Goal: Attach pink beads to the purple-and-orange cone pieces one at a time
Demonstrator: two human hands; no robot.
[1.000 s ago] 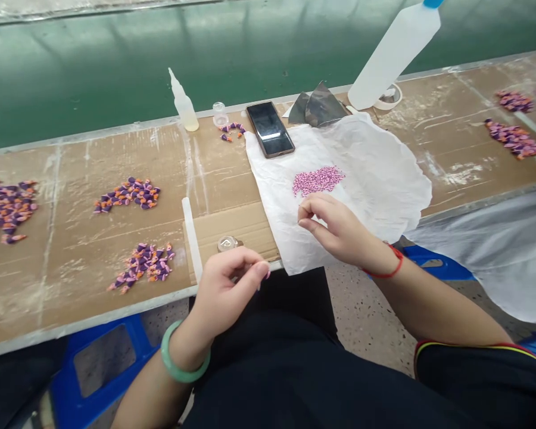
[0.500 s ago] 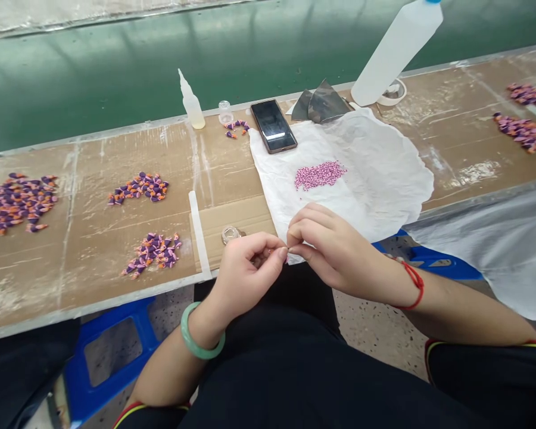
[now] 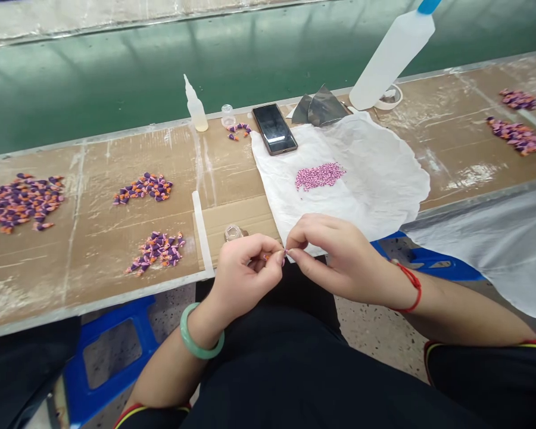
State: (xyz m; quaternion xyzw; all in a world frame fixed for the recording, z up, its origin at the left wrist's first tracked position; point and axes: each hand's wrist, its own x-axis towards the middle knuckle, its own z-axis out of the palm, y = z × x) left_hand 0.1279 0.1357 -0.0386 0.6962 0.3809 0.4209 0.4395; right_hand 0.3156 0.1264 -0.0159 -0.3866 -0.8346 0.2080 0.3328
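My left hand [image 3: 245,274] and my right hand [image 3: 335,256] meet fingertip to fingertip just off the bench's front edge, above my lap. Both are closed in a pinch on a tiny piece that is too small to name. Just beyond them lies a crumpled white paper sheet [image 3: 375,173] with a small heap of pink beads [image 3: 319,176] on it. A small clear glass jar [image 3: 233,232] sits on a cardboard patch close to my left hand.
Piles of purple-and-orange pieces lie at the left [image 3: 22,199], [image 3: 143,186], [image 3: 158,250] and far right [image 3: 516,134]. A phone [image 3: 274,128], small glue bottle [image 3: 196,107], large white bottle [image 3: 390,53], tape roll [image 3: 390,95] and grey foil pieces [image 3: 319,107] stand at the back. A green belt [image 3: 161,53] runs behind.
My right hand came back from the pink bead heap to the bench edge and met my left hand; the two pinches now touch.
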